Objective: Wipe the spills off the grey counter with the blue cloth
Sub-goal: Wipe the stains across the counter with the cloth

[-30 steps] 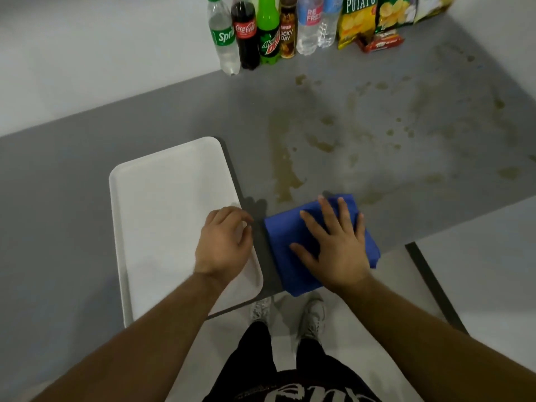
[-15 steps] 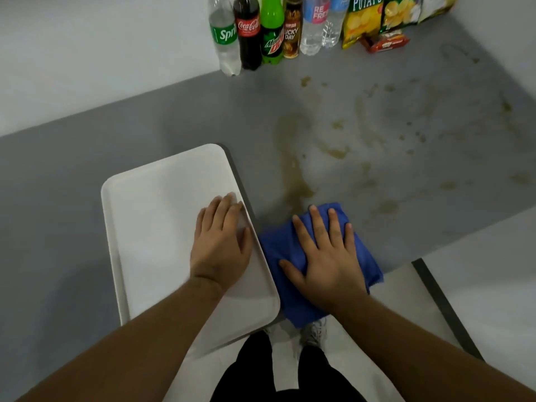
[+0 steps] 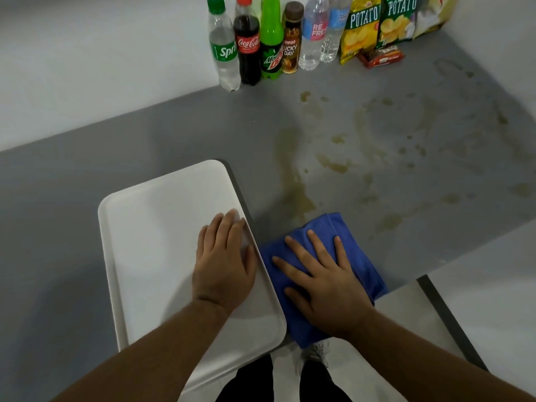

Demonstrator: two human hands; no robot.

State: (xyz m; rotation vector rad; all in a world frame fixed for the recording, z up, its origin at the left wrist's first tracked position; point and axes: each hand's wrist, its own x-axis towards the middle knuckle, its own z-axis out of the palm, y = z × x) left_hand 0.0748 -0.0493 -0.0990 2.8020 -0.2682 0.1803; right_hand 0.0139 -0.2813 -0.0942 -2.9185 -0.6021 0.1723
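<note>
- The right hand lies flat on the blue cloth, fingers straight and spread, palm pressing down; nothing is gripped
- The blue cloth sits folded at the near edge of the grey counter, just right of the white tray; its near corner hangs past the counter's edge
- The left hand rests flat on the white tray, fingers straight and held together near the tray's right rim; it holds nothing
- The tray's near end juts out over the counter's edge, above the person's dark-clad legs
- Brownish spills streak the counter just beyond the cloth; further patches and spots scatter to the right and toward the back
- Along the back wall stands a row of bottles: a Sprite bottle, a Coca-Cola bottle, a green Mountain Dew bottle, a brown Lucky Day bottle and two clear water bottles
- Right of them lean potato chip bags; a small red packet lies in front
</note>
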